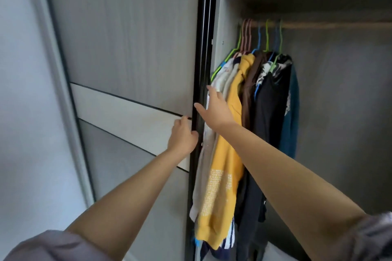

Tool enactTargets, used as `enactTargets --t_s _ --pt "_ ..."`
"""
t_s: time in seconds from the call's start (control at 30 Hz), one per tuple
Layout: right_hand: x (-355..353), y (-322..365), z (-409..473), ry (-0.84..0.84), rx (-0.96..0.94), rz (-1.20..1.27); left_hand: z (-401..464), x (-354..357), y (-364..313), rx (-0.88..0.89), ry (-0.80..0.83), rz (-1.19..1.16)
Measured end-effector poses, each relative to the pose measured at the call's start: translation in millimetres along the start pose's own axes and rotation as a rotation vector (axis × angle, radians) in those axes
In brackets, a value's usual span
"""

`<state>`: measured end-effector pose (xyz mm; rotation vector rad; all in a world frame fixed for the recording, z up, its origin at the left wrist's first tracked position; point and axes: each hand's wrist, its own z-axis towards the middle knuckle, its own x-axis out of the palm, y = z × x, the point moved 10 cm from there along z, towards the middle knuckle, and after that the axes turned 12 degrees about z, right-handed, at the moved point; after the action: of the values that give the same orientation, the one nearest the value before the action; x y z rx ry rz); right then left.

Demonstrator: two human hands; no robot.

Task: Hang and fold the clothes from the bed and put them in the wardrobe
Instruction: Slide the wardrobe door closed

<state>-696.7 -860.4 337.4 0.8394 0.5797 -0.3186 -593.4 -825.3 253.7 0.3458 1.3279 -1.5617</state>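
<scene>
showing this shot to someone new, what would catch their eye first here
The yellow garment stands out first, hanging bright among the paler and darker clothes on coloured hangers at the left end of the wardrobe rail. Next come the two bare arms reaching in: the left hand grips the dark edge of the sliding door, and the right hand, with straight fingers, reaches to the pale clothes beside that edge.
</scene>
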Motion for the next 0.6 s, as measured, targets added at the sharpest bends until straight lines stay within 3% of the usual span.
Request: enactTargets --t_s 0.07,0.23,0.6 --pt "9.7 2.6 19.2 -0.024 0.040 0.024 14.1 9.7 0.4 0.006 0.103 -0.092" --pt "7.5 -0.2 51.3 -0.128 0.097 0.052 36.6 17.7 5.8 -0.026 0.163 -0.194" --pt "3.2 -11.7 52.8 -0.062 0.131 0.135 25.3 19.2 -10.6 0.062 0.085 -0.271"
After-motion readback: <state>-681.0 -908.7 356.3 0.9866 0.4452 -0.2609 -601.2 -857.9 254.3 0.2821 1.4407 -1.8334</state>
